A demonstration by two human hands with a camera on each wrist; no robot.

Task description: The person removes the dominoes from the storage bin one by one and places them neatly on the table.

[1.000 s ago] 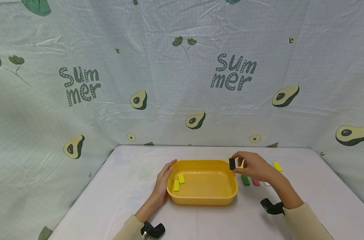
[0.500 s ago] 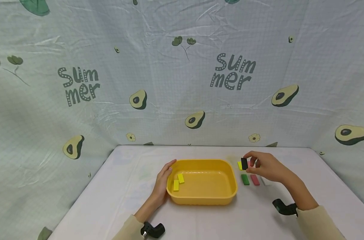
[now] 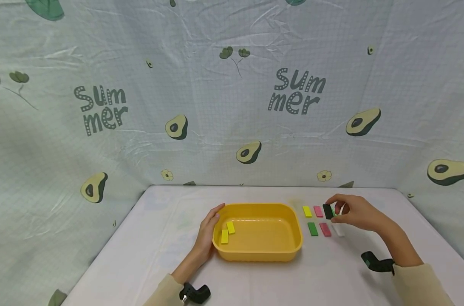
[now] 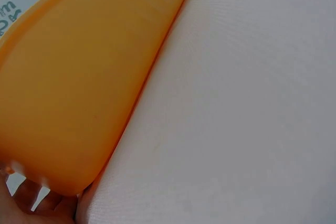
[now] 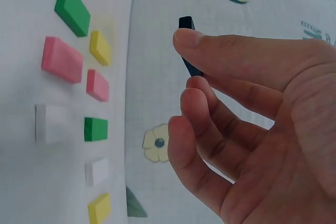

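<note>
Pinched between the thumb and fingers of my right hand (image 3: 357, 211) is a black block (image 3: 327, 211), held above the rows of blocks; the right wrist view shows the same black block (image 5: 189, 51) raised off the table. My left hand (image 3: 206, 234) rests against the left side of a yellow tray (image 3: 257, 256), fingers along its wall. Two yellow blocks (image 3: 230, 227) lie inside the tray at its left. In the left wrist view, fingers (image 4: 50, 205) touch the tray's end (image 4: 79, 87).
Right of the tray lie a yellow block (image 3: 307, 211), pink blocks (image 3: 325, 230), a green block (image 3: 312, 229) and a white block (image 3: 338, 230). The right wrist view also shows another green block (image 5: 96, 129), white block (image 5: 96, 171) and yellow block (image 5: 99, 208).
My right hand has moved right, from the tray's right rim to over the blocks, with the black block still pinched. The left hand and the tray have stayed in place.
</note>
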